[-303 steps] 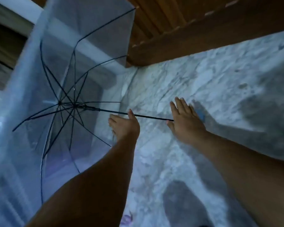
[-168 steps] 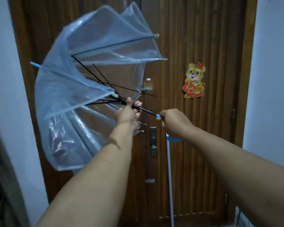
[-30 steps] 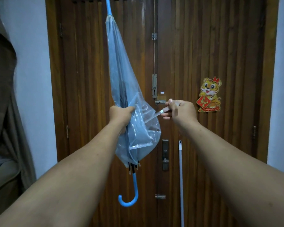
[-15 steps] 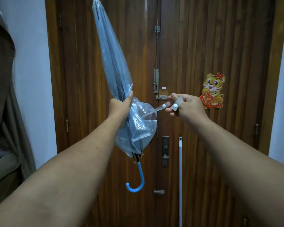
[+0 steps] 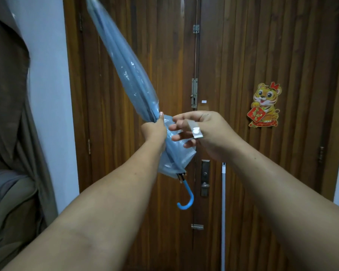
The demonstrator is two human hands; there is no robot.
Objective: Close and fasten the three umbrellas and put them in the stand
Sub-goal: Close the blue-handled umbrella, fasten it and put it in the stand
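Dark slatted wooden double door (image 5: 243, 55) ahead, tiger sticker (image 5: 265, 105) on its right leaf, white wall (image 5: 47, 75) and a brown curtain (image 5: 12, 94) to the left. A thin white pole (image 5: 223, 212) leans against the door.

Your left hand (image 5: 154, 131) grips the folded clear-plastic umbrella with blue ribs (image 5: 125, 75) at the waist, fingers curled round the gathered canopy. Tip points up and left, blue hooked handle (image 5: 185, 200) hangs below. That grip bunches the plastic tight so the strap can go round it.

Your right hand (image 5: 205, 132) sits just right of the bundle. The clear fastening strap with its white snap stud (image 5: 195, 131) lies across its fingers, which are partly spread and touch the plastic; the exact pinch is hard to make out.

Canopy below your left hand is loose and baggy. Likely step: wrapping the strap round and snapping it. No stand and no other umbrellas in view.
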